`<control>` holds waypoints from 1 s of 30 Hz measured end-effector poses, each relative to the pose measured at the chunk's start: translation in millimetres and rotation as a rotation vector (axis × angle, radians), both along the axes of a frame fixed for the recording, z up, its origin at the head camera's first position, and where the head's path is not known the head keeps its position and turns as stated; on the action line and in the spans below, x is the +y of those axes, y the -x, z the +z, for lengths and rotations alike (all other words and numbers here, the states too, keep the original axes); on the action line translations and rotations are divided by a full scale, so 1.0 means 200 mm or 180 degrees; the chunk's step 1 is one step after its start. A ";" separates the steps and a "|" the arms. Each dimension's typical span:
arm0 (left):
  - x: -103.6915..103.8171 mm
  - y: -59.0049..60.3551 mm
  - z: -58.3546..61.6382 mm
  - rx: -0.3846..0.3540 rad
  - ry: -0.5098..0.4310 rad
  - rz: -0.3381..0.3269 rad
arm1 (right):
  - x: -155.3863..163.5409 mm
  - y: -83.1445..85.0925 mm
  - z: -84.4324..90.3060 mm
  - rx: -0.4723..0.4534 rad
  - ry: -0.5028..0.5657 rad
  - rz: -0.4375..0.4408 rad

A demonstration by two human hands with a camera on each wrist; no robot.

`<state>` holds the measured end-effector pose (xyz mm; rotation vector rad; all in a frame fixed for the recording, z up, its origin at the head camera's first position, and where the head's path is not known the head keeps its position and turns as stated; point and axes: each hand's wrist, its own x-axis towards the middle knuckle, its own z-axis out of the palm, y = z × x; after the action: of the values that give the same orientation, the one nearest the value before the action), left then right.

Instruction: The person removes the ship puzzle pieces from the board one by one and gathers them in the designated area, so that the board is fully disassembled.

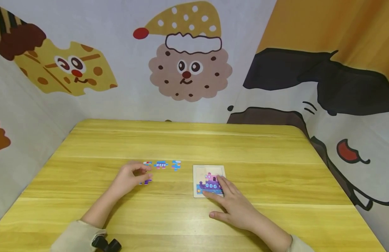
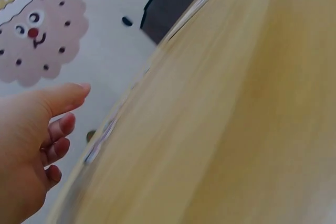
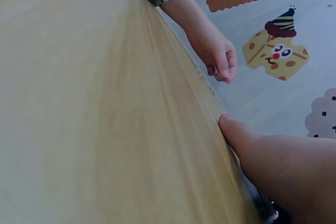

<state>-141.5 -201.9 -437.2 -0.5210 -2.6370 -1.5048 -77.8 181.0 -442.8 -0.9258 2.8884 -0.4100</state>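
A small square puzzle tray lies mid-table with a purple and pink ship partly put together in it. My right hand lies flat on the tray's lower right, its straight fingers pressing the ship pieces. To the left, several loose blue and purple pieces lie on the wood: one, another, and a purple one. My left hand hovers among them with loosely curled fingers and holds nothing. The left wrist view shows the same relaxed left hand with its thumb out. In the right wrist view the right hand lies against the table.
The yellow wooden table is ringed by cartoon-printed cloth walls on the left, back and right. A black wrist camera sits on my left sleeve at the near edge.
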 end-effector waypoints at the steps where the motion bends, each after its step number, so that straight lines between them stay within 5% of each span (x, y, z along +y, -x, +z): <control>1: 0.02 0.00 0.00 0.0020 -0.0029 -0.0030 | 0.00 0.00 0.00 0.0004 -0.0002 0.0001; 10: 0.20 0.02 0.02 0.0239 -0.0109 -0.0207 | 0.00 0.00 0.02 0.0034 -0.0047 0.0007; 30: 0.52 0.10 0.02 0.0159 -0.0121 -0.0624 | 0.00 0.00 0.03 0.0062 -0.0060 0.0014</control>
<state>-162.1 -97.9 -433.5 -0.8242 -2.5785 -1.5658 -77.7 180.4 -437.5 -0.9384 2.9020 -0.3747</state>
